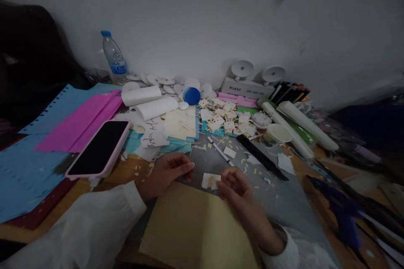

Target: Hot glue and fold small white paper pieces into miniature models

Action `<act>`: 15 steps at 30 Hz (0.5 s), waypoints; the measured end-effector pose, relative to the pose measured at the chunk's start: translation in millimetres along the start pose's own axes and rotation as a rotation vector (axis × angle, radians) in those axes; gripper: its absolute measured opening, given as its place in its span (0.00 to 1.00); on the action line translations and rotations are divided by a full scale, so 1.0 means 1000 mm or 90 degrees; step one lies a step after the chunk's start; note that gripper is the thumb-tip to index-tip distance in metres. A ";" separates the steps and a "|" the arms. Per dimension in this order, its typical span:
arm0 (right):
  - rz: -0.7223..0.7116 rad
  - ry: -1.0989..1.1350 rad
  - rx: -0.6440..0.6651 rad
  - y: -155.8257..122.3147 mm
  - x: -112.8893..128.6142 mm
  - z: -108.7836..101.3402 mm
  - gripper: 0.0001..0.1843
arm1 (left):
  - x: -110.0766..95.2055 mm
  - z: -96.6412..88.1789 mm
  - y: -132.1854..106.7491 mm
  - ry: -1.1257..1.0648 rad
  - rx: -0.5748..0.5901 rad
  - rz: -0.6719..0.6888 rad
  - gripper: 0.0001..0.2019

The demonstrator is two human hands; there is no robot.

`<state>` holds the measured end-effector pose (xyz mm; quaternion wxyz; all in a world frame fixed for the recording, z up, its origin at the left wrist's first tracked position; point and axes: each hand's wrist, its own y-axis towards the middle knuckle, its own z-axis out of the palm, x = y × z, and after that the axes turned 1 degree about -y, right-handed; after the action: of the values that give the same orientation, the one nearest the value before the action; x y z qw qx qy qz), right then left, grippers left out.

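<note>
My right hand (238,191) pinches a small white paper piece (211,181) with a brownish patch between thumb and fingers. To its left, my left hand (170,172) is closed, its thumb pressed toward the curled fingers; whatever it may hold cannot be made out. Below both hands lies a tan sheet of card (189,222) with a paler right part. A white and grey pen (220,151) and a small blank paper square (229,152) lie just beyond the hands on the grey mat (268,201), among paper scraps.
Many small paper pieces with sticks (221,117) are heaped at the back. A pink-cased phone (99,149) and blue sheets (28,172) are left; a water bottle (114,59) stands behind. To the right are a black strip (261,156), paper cup (276,134) and blue glue gun (344,214).
</note>
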<state>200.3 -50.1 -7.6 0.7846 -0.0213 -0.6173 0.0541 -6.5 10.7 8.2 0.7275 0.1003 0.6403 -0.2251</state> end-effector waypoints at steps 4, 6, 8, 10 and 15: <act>0.057 0.078 0.003 0.002 0.008 0.009 0.13 | -0.001 0.001 -0.001 0.012 -0.022 0.006 0.19; 0.087 0.125 -0.002 0.005 0.014 0.016 0.14 | -0.001 0.001 -0.001 0.045 -0.042 0.015 0.22; 0.111 0.154 -0.002 0.007 0.020 0.021 0.15 | -0.001 0.000 0.000 0.070 -0.059 0.024 0.23; 0.122 0.166 0.008 0.009 0.025 0.026 0.15 | -0.002 -0.002 0.001 0.089 -0.065 0.039 0.22; 0.153 0.201 0.018 0.014 0.029 0.029 0.15 | -0.007 -0.002 -0.001 0.170 -0.047 0.079 0.17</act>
<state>178.4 -34.1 26.2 0.8597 -0.0919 -0.4788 0.1524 -9.1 12.3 15.1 0.6515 0.1421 0.7318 -0.1405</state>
